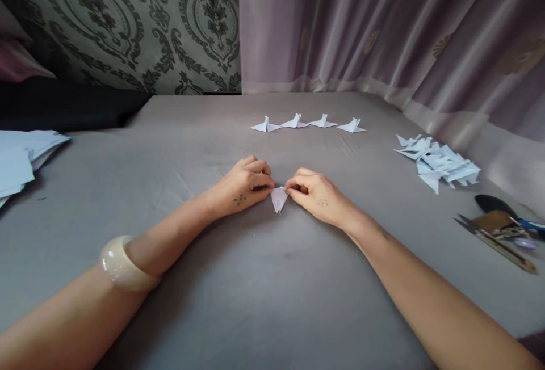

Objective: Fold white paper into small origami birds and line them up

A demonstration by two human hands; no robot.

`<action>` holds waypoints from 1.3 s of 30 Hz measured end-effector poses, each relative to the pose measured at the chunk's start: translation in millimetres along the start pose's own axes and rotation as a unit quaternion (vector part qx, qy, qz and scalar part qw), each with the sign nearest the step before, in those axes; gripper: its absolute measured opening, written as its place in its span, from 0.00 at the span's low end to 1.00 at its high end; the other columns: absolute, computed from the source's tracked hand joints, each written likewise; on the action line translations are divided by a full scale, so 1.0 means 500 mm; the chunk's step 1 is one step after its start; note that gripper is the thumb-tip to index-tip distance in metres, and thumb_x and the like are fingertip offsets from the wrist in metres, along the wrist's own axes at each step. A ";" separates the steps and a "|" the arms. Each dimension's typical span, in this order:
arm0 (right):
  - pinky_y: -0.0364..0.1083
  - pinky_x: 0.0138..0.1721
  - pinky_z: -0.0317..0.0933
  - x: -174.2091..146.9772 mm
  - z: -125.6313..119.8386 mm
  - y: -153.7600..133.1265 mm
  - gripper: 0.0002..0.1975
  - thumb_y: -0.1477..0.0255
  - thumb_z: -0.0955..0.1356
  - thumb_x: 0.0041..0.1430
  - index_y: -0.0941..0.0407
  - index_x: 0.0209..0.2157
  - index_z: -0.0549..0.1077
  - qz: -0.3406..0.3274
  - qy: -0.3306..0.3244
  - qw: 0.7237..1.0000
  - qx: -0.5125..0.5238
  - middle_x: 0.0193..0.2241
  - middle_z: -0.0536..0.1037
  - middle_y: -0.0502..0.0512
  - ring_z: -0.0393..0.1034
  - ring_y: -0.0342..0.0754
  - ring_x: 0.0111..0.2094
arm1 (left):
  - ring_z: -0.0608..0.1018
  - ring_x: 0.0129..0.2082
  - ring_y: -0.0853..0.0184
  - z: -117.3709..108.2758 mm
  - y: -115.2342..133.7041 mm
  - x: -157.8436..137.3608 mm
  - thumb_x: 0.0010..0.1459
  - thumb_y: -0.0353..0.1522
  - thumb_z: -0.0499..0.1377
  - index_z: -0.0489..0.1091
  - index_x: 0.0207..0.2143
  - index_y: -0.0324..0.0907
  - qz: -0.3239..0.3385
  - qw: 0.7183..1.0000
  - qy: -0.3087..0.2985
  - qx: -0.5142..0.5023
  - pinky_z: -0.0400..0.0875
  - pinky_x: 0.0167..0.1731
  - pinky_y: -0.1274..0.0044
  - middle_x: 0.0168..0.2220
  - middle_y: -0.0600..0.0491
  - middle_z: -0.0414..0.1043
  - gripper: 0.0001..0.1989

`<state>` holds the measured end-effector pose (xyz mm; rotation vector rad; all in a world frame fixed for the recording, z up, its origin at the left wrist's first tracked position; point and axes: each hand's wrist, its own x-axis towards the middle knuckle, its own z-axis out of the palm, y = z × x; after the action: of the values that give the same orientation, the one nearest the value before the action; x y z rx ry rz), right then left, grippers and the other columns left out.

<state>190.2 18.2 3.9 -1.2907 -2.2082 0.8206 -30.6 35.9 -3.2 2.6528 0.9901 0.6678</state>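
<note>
Between my hands is a small folded white paper piece [279, 200], wide at its far end and narrowing to split points toward me. My left hand [249, 184] pinches its far left corner between thumb and fingers. On the other side, my right hand [313, 193] grips the far right corner in the same way. The paper is just above or on the grey cloth surface [272, 290]; I cannot tell which. Beyond my hands, several folded white paper figures [297, 121] stand in a row.
To the right lies a heap of folded paper pieces [445, 163]. Nearer, scissors [496, 243] lie beside a brown item [494, 221] and other small things. A stack of paper sheets [21, 160] is at the left, before a black cloth [72, 106]. A curtain [383, 29] borders the back right.
</note>
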 end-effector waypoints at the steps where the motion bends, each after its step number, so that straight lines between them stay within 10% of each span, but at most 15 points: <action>1: 0.42 0.33 0.57 -0.002 -0.001 -0.001 0.10 0.73 0.63 0.60 0.54 0.31 0.76 -0.013 -0.001 1.000 -0.012 0.33 0.71 0.49 0.63 0.40 0.27 | 0.69 0.37 0.64 -0.002 0.001 0.000 0.61 0.31 0.54 0.76 0.35 0.42 0.012 1.000 -0.005 0.007 0.65 0.41 0.72 0.37 0.49 0.71 0.10; 16: 0.44 0.27 0.47 -0.036 0.004 -0.025 0.15 0.78 0.56 0.65 0.56 0.35 0.72 -0.078 -0.030 0.970 -0.230 0.33 0.66 0.52 0.57 0.40 0.24 | 0.71 0.35 0.65 -0.020 0.025 -0.011 0.64 0.26 0.46 0.74 0.36 0.40 0.100 0.990 -0.070 0.072 0.67 0.37 0.75 0.33 0.49 0.70 0.16; 27: 0.44 0.26 0.47 -0.026 0.018 -0.031 0.14 0.71 0.62 0.61 0.56 0.21 0.67 -0.009 0.034 0.985 -0.169 0.28 0.68 0.48 0.54 0.38 0.22 | 0.70 0.30 0.68 0.002 0.029 0.017 0.59 0.36 0.59 0.69 0.25 0.39 -0.127 0.987 -0.042 -0.090 0.65 0.32 0.76 0.28 0.53 0.68 0.12; 39: 0.44 0.34 0.58 -0.039 0.020 -0.035 0.10 0.67 0.63 0.63 0.51 0.42 0.75 0.032 0.019 0.995 -0.090 0.43 0.72 0.51 0.67 0.42 0.31 | 0.70 0.46 0.62 0.008 0.019 0.009 0.54 0.38 0.61 0.74 0.30 0.42 -0.161 0.969 -0.075 -0.173 0.65 0.50 0.69 0.44 0.49 0.65 0.09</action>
<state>181.7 -8.3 7.0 -1.4553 -2.2649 0.6251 -20.1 31.7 -1.7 2.1433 1.1122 0.5050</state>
